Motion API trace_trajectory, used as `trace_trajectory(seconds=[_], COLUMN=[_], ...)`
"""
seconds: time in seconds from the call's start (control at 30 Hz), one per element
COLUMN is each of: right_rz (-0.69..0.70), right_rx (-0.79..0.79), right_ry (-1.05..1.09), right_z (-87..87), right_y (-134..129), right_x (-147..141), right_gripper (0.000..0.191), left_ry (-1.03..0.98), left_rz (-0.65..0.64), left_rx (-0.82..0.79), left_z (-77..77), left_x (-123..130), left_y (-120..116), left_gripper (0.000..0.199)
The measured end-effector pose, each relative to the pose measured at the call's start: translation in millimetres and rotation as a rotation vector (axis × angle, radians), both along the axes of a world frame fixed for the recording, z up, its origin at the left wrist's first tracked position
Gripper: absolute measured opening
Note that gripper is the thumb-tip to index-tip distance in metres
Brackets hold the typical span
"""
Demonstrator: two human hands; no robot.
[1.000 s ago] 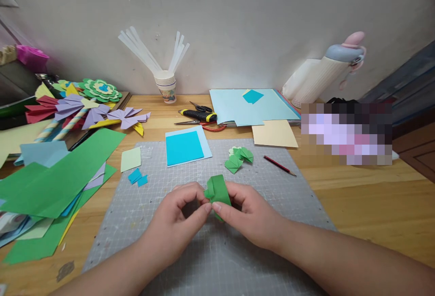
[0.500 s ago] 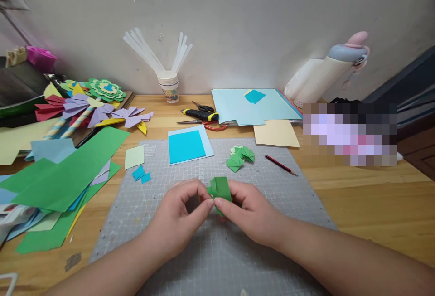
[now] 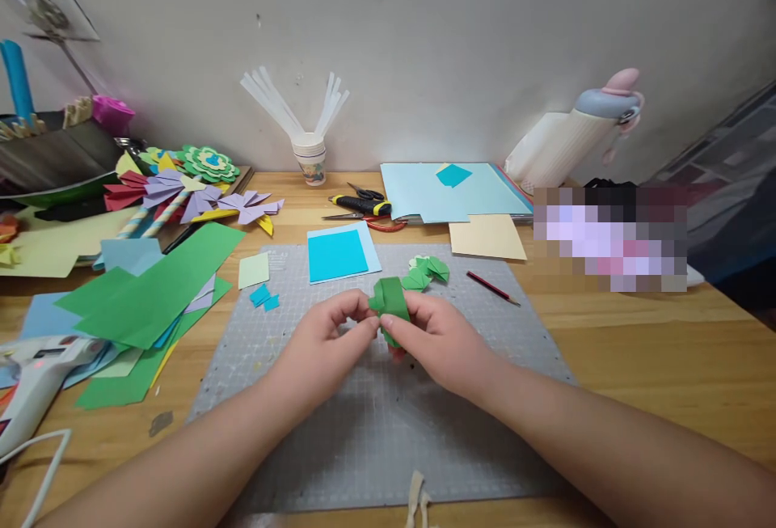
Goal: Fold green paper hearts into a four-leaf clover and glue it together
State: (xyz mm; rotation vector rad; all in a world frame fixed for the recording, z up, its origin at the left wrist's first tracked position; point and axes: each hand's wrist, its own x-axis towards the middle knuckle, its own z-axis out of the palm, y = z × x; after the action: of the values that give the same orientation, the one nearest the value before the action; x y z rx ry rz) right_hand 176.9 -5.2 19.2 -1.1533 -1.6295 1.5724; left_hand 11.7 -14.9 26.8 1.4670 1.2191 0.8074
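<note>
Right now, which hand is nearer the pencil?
Right. The right hand is left of the pencil, toward you; the left hand is farther left.

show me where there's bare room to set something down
Bare desk lies right of the cutting mat, beyond the right forearm. The mat is also open between it and the left forearm, from left hand and right hand to pale strips. The left side is crowded: green paper, paper flowers, glue gun.
</note>
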Motion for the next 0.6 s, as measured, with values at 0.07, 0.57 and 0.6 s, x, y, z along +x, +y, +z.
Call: trace_trajectory(seconds=[0.07, 0.57, 0.6], right_rz=[-0.025, -0.039, -0.045], right_rx=[-0.009, -0.168, -0.166], right_ry=[-0.005, 0.084, 0.071], right_z=[5.7, -22.8, -23.5], right_y=[2, 23, 23], right_x=[-3, -1, -1], right_gripper=[0.012, 0.017, 0.017], left_ry=[-0.008, -0.181, -0.178], left_rz=[0.019, 0.067, 0.065], left_rx=[-0.064, -0.099, -0.085], left_z=[6.0, -26.1, -28.2], left_x=[2, 11, 11], left_y=[4, 23, 23], left_gripper=[0.015, 0.013, 0.013])
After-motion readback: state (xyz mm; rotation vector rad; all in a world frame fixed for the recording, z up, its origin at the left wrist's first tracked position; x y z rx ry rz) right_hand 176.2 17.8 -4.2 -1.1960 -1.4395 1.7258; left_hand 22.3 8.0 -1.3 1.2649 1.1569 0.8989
